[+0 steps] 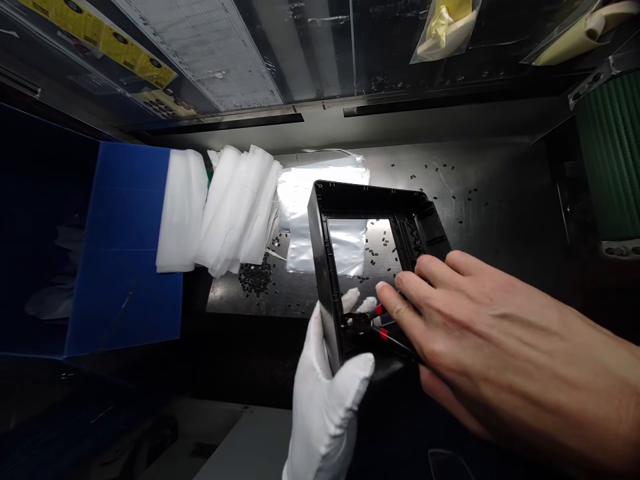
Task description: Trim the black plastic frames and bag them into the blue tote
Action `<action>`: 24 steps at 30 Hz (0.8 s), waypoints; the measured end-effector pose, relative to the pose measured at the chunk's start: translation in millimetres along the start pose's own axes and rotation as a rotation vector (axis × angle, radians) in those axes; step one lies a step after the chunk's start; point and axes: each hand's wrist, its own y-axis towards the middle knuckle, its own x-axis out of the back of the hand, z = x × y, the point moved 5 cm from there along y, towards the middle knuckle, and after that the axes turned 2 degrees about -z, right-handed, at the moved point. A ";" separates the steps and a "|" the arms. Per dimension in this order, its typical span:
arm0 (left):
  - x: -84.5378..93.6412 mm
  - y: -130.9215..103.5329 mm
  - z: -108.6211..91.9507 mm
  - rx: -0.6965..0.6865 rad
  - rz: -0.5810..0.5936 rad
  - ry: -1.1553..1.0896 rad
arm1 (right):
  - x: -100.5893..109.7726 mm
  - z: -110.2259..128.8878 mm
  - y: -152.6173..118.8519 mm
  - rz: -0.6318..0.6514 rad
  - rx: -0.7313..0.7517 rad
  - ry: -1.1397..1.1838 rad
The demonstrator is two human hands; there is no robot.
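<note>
My left hand (327,407), in a white glove, grips the lower left corner of a black plastic housing (323,250). The housing is a rectangular frame with a large opening, held tilted above the bench. In my bare right hand (450,327) are small nippers (384,333) with black and red handles. Their head is inside the frame's lower left corner, close to the gloved fingers. Whether the jaws touch the plastic I cannot tell. The right palm and part of the handles are hidden behind my fingers.
Clear plastic bags (300,247) lie on the metal bench (390,163), beside a stack of white foam sleeves (235,207). Small black bits are scattered and heaped (255,279) there. A blue bin (125,247) stands left, and a green ribbed part (610,153) is at right.
</note>
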 end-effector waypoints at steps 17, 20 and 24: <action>-0.3 -4.5 -1.8 -0.017 0.013 0.056 | -0.2 0.2 9.7 0.071 0.006 0.019; 0.3 -5.9 -0.8 -0.010 0.013 0.033 | -1.2 2.3 12.2 0.090 -0.016 0.033; -1.4 -9.6 3.0 0.026 0.009 0.003 | -7.0 4.2 12.7 0.156 -0.020 0.048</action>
